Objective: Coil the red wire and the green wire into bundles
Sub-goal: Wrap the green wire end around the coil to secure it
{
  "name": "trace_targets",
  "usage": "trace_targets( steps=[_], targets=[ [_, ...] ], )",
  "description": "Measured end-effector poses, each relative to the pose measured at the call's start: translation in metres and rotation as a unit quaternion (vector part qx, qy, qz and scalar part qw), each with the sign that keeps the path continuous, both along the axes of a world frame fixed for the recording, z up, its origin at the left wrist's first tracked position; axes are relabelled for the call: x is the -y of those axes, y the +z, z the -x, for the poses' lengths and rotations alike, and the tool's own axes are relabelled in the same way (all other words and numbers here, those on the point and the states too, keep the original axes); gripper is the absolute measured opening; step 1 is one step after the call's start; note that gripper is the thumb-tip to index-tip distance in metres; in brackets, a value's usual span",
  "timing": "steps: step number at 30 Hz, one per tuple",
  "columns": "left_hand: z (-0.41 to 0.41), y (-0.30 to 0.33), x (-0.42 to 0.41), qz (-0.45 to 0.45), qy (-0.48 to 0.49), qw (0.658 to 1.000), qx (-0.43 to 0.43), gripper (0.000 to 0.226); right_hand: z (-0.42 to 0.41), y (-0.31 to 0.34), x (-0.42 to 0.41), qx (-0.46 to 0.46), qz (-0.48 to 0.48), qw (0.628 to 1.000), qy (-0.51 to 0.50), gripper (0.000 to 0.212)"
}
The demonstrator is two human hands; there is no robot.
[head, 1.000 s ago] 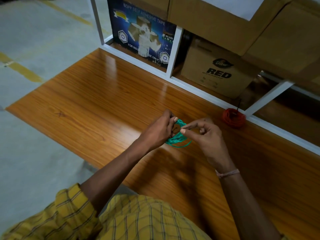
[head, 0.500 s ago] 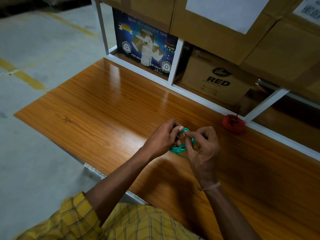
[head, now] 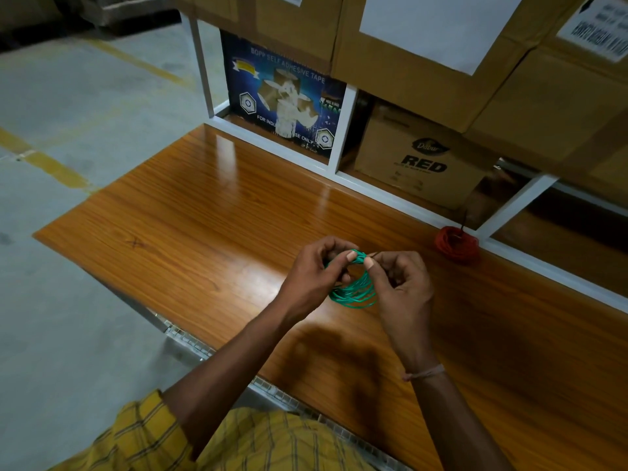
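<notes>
green wire (head: 355, 290) before "red" carton (head: 421, 164)

Green wire (head: 355, 292) at centre; red wire (head: 457, 244) at two o'clock. Orange-brown woodgrain table (head: 210, 219). Yellow shirt (head: 258, 443) with dark checks at six o'clock. Dark blue tape box (head: 283, 93) at twelve, beside tan cartons (head: 418, 164).
</notes>
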State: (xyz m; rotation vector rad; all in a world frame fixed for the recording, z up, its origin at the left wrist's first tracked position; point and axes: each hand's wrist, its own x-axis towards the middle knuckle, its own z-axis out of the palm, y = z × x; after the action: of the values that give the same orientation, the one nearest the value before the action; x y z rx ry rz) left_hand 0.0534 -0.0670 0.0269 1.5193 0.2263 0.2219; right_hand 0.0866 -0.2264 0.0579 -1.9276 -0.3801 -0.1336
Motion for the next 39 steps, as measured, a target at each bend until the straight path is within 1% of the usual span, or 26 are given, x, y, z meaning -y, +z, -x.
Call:
trace_targets(
  steps=[7, 10, 13, 15, 20, 24, 29, 34, 39],
  targets=[
    [0.008, 0.004, 0.001, 0.031, -0.003, 0.999, 0.004, 0.016, 0.007, 0.006, 0.002, -0.082, -0.078, 0.994, 0.007, 0.004],
    [0.009, 0.004, 0.003, 0.037, 0.009, 0.999, 0.003, 0.017, 0.009, 0.01, -0.001, -0.129, -0.129, 0.983, 0.001, 0.007],
    [0.011, 0.003, 0.003, 0.042, 0.017, 0.999, 0.0, 0.016, 0.008, 0.013, -0.001, -0.179, -0.176, 0.968, -0.001, 0.017],
    [0.012, 0.005, 0.004, 0.045, 0.022, 0.999, -0.001, 0.017, 0.007, 0.015, 0.001, -0.2, -0.183, 0.963, -0.005, 0.025],
    [0.015, 0.01, 0.004, 0.06, 0.038, 0.997, 0.0, 0.017, 0.009, 0.022, 0.005, -0.153, -0.147, 0.977, 0.01, 0.013],
    [0.018, 0.012, 0.006, 0.048, 0.043, 0.998, 0.002, 0.016, 0.015, 0.027, 0.007, -0.094, -0.107, 0.99, 0.005, 0.011],
    [0.023, 0.015, 0.01, 0.026, 0.037, 0.999, 0.017, 0.019, 0.017, 0.03, 0.011, -0.045, -0.02, 0.999, 0.005, 0.008],
    [0.025, 0.017, 0.011, 0.001, 0.025, 0.999, 0.025, 0.022, 0.016, 0.034, 0.016, -0.025, 0.041, 0.999, 0.014, 0.007],
    [0.024, 0.015, 0.012, -0.021, 0.029, 0.999, 0.025, 0.021, 0.011, 0.037, 0.021, -0.026, 0.087, 0.996, 0.018, 0.006]
  ],
)
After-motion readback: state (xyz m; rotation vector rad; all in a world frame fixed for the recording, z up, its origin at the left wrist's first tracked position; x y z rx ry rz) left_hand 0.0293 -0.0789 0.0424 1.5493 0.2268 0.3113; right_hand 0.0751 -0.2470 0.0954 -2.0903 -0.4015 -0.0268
